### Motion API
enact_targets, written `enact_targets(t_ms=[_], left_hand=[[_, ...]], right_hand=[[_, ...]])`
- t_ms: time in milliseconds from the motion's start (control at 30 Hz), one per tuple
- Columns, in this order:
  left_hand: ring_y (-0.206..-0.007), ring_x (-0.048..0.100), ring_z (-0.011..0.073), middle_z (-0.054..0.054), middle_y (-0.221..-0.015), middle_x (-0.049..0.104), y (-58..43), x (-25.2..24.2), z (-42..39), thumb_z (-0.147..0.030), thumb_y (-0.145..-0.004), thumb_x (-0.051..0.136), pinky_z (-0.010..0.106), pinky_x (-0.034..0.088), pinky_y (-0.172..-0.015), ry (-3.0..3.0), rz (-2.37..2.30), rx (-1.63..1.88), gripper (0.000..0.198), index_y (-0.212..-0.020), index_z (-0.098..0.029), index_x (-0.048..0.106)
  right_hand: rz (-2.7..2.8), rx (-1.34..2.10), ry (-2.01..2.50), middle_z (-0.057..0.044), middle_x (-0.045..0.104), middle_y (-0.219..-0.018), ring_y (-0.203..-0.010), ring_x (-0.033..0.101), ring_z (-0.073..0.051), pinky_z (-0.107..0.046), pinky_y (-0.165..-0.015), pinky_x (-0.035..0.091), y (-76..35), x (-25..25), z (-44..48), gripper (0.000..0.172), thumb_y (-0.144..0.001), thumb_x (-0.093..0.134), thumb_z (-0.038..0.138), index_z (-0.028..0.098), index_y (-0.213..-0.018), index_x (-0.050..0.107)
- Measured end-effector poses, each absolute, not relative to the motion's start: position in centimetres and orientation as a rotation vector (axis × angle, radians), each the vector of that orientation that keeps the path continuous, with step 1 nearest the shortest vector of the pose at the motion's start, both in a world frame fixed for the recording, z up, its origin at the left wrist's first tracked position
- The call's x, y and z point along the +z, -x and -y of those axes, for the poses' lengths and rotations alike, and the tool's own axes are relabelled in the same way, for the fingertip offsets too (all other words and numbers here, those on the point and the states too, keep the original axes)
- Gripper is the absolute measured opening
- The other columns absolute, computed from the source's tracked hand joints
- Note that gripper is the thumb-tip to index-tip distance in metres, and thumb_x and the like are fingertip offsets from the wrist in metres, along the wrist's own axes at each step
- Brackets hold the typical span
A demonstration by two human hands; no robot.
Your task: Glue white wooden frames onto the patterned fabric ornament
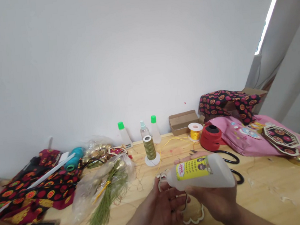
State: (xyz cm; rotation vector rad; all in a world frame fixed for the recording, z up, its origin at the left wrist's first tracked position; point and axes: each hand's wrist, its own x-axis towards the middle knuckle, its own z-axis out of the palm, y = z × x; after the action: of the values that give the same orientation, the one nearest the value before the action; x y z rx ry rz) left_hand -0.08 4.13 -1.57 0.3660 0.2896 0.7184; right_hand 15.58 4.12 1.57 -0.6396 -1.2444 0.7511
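- Head view: the right hand (218,198) has its fingers closed round one glue bottle (204,173), held sideways above the near desk (268,193), nozzle pointing left.
- The left hand (160,210) lies palm up, fingers loosely curled; whether it grips the one pale cutout (194,218) cannot be told.
- Far side: two green-capped bottles (124,135), four thread spools (149,147).

Craft workroom — thread spools (149,147), patterned fabric (35,190), glue bottles (125,134).
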Motion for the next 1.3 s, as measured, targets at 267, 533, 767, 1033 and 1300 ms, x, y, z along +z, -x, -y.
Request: enact_targets(t_ms=[267,533,767,1033,1300], left_hand=[[-0.084,0.062,0.0162,0.009,-0.095,0.067,0.1,-1.8,-4.1,-0.050,-0.077,0.055,0.024,0.042,-0.067,-0.363,-0.274,0.737,0.047,-0.108,-0.014,0.058],[-0.087,0.061,0.0159,0.009,-0.099,0.066,0.1,-1.7,-4.0,-0.051,-0.079,0.053,0.023,0.039,-0.066,-0.370,-0.271,0.726,0.047,-0.108,-0.014,0.059],[-0.085,0.062,0.0166,0.009,-0.097,0.067,0.1,-1.5,-4.0,-0.052,-0.076,0.055,0.024,0.040,-0.066,-0.348,-0.309,0.733,0.049,-0.106,-0.014,0.060],[-0.083,0.063,0.0160,0.008,-0.094,0.068,0.1,-1.4,-4.0,-0.049,-0.077,0.057,0.023,0.042,-0.065,-0.346,-0.296,0.730,0.048,-0.108,-0.013,0.060],[-0.083,0.063,0.0153,0.009,-0.100,0.068,0.2,-1.3,-4.0,-0.050,-0.079,0.053,0.024,0.042,-0.066,-0.347,-0.285,0.741,0.046,-0.104,-0.013,0.062]], right_hand=[[1.191,0.811,0.598,-0.005,0.072,-0.083,-0.071,0.069,-0.027,-0.035,-0.057,0.061,-15.2,1.7,-4.1,0.041,-0.059,0.076,0.032,0.024,-0.094,0.057],[1.230,0.903,0.479,-0.004,0.070,-0.086,-0.074,0.069,-0.025,-0.032,-0.061,0.060,-15.1,2.0,-3.9,0.045,-0.059,0.077,0.019,0.024,-0.098,0.055],[1.301,0.885,0.538,-0.006,0.069,-0.085,-0.073,0.068,-0.025,-0.034,-0.062,0.060,-15.4,2.7,-3.6,0.044,-0.060,0.076,0.024,0.023,-0.097,0.052],[1.281,0.968,0.441,-0.003,0.068,-0.089,-0.078,0.067,-0.024,-0.034,-0.067,0.058,-15.4,2.2,-3.9,0.046,-0.061,0.075,0.017,0.027,-0.101,0.053],[1.349,0.910,0.417,-0.004,0.065,-0.091,-0.080,0.066,-0.023,-0.033,-0.066,0.058,-15.5,2.6,-3.9,0.045,-0.062,0.075,0.017,0.025,-0.101,0.054]])
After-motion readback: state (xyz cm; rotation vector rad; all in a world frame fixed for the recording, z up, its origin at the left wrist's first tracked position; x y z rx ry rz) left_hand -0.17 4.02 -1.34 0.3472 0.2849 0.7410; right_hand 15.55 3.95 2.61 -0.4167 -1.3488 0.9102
